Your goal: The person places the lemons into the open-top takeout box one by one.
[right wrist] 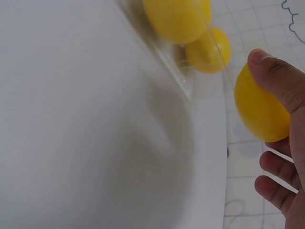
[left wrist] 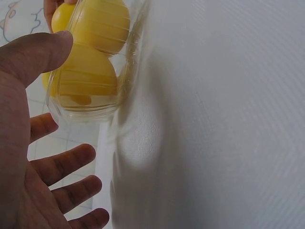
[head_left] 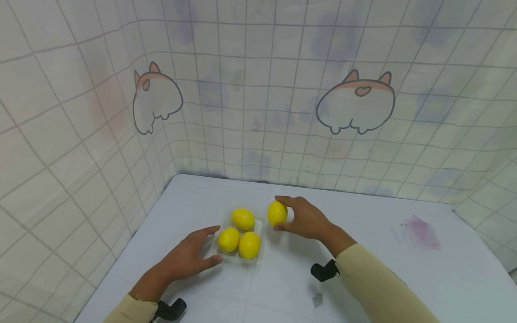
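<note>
A clear plastic container (head_left: 258, 229) on the table holds three yellow lemons, one at the back (head_left: 243, 219) and two in front of it. Just right of the container, my right hand (head_left: 304, 217) pinches another lemon (head_left: 277, 213) between thumb and fingers, above the table. In the right wrist view this lemon (right wrist: 259, 107) is apart from the container. My left hand (head_left: 187, 253) is beside the container's left side, thumb and fingers spread. Its thumb (left wrist: 52, 52) overlaps the container's near edge in the left wrist view; whether it touches, I cannot tell.
The white table (head_left: 291, 278) reaches a tiled-pattern curtain (head_left: 258, 89) at the back and left. A pinkish patch (head_left: 422, 233) lies on the right of the table, and a small grey patch (head_left: 317, 300) near the front. Black wrist mounts (head_left: 324, 270) hang below both sleeves.
</note>
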The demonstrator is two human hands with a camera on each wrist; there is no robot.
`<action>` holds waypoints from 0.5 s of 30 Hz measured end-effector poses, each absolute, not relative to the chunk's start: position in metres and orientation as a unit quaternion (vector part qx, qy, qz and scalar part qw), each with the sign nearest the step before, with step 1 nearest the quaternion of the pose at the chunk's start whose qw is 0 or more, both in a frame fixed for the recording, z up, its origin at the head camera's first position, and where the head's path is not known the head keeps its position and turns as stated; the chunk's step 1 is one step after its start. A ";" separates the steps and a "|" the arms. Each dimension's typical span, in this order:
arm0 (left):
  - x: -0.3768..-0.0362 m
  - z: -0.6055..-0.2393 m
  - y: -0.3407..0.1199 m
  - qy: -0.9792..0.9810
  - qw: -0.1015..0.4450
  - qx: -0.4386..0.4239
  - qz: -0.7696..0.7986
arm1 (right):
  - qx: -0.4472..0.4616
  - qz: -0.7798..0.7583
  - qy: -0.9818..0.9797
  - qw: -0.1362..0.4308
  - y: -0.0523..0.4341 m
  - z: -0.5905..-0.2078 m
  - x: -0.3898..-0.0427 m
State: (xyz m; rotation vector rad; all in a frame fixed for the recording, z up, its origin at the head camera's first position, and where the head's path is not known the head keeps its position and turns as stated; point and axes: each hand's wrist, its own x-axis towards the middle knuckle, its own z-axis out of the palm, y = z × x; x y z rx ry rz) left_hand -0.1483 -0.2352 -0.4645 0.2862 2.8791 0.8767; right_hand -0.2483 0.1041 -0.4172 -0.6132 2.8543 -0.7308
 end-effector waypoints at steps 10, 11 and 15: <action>-0.149 -0.464 -0.234 0.951 0.060 0.097 0.286 | -0.205 -0.245 0.945 0.069 0.094 -0.416 -0.252; -0.149 -0.463 -0.234 0.952 0.060 0.097 0.286 | -0.206 -0.244 0.945 0.068 0.092 -0.416 -0.253; -0.148 -0.462 -0.233 0.952 0.059 0.094 0.284 | -0.207 -0.240 0.946 0.070 0.086 -0.416 -0.254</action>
